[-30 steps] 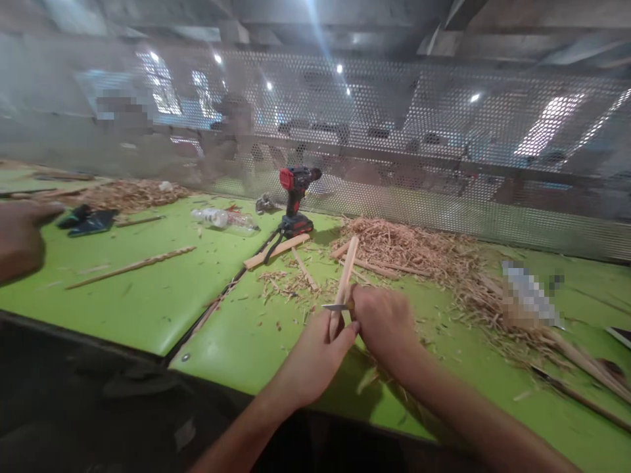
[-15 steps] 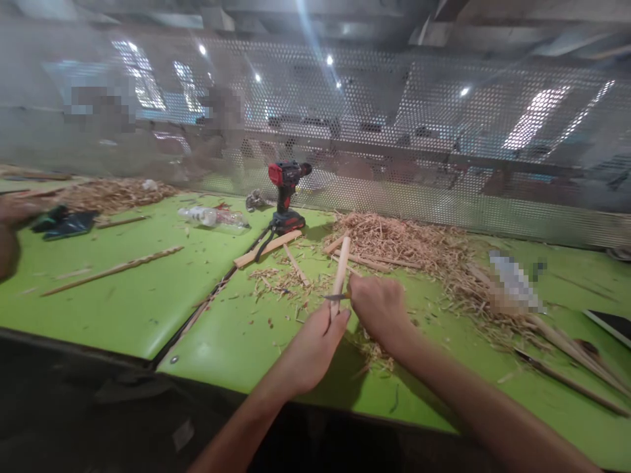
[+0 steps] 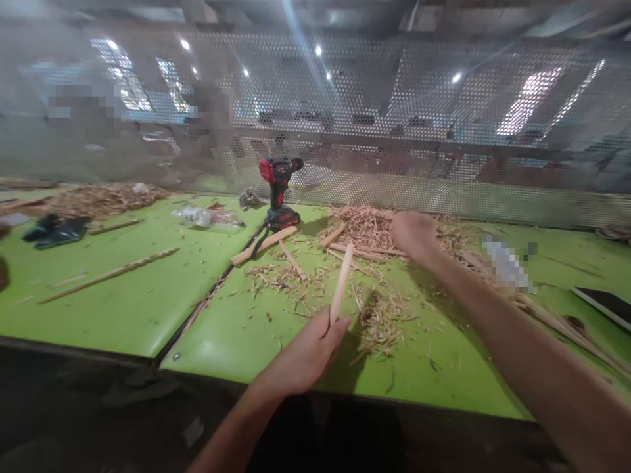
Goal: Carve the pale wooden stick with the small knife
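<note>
My left hand (image 3: 306, 348) is closed round the lower end of a pale wooden stick (image 3: 342, 282), which points up and away from me. My right hand (image 3: 415, 238) is raised at the far side, a closed fist in front of the large heap of wood shavings (image 3: 362, 226). The knife seen in it half a second ago is now hidden by the fist. Between me and that heap, a smaller scatter of shavings (image 3: 383, 322) lies right of the stick. Two thin sticks and a short wood piece (image 3: 333, 235) rest at the heap's near edge.
A red and black cordless drill (image 3: 279, 190) stands upright behind a flat wood strip (image 3: 264, 246). Left of it lie a clear plastic bottle (image 3: 207, 218) and a long carved stick (image 3: 111, 274). A dark flat device (image 3: 604, 305) is at right. A perforated metal screen (image 3: 355, 151) closes the back.
My right hand has moved from beside the stick, where its knife blade crossed the wood, forward and right toward the shavings heap. My left hand keeps its grip. The view has shifted slightly.
</note>
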